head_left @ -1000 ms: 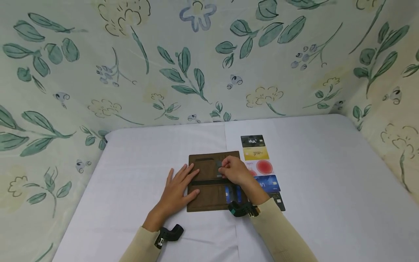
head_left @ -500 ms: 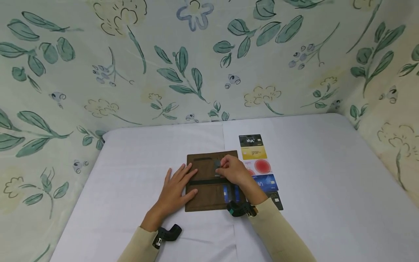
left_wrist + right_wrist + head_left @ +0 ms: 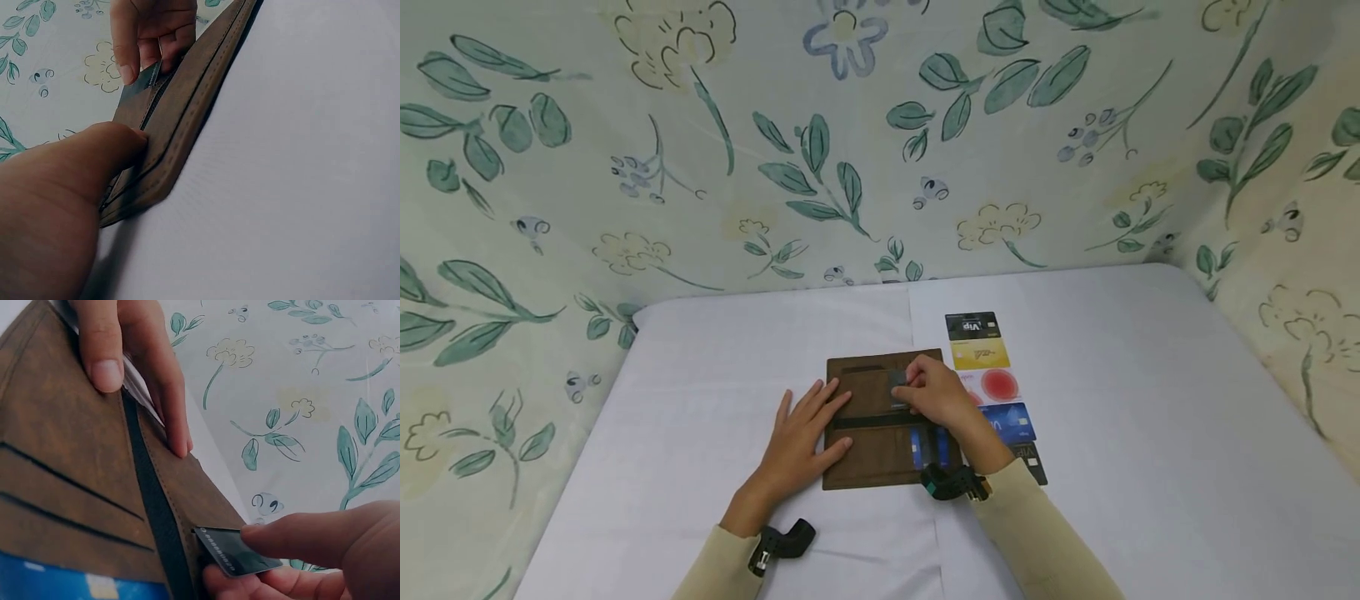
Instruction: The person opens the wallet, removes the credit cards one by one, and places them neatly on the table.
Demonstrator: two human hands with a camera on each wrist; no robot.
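Observation:
An opened brown wallet (image 3: 868, 467) lies on the white table. My left hand (image 3: 797, 437) rests on its left side with spread, straight fingers; the left wrist view shows the thumb (image 3: 122, 140) on the wallet's edge. With thumb and fingers, my right hand (image 3: 942, 398) pinches a dark card (image 3: 234, 550) at the wallet's upper half. One end of that card sits at a pocket; how deep it goes is hidden. A blue card (image 3: 56, 581) shows in a slot of the other half, partly behind the right wrist in the head view.
Right of the wallet runs a column of cards: a black one (image 3: 973, 327), a gold one (image 3: 981, 353), a white one with a red circle (image 3: 1000, 385), a blue one (image 3: 1011, 422) and a dark one (image 3: 1030, 462), partly covered by the right arm. Patterned cloth (image 3: 850, 183) stands behind.
The head view has shifted slightly. Both hands keep nearly the same place on the wallet, the right still pinching the dark card.

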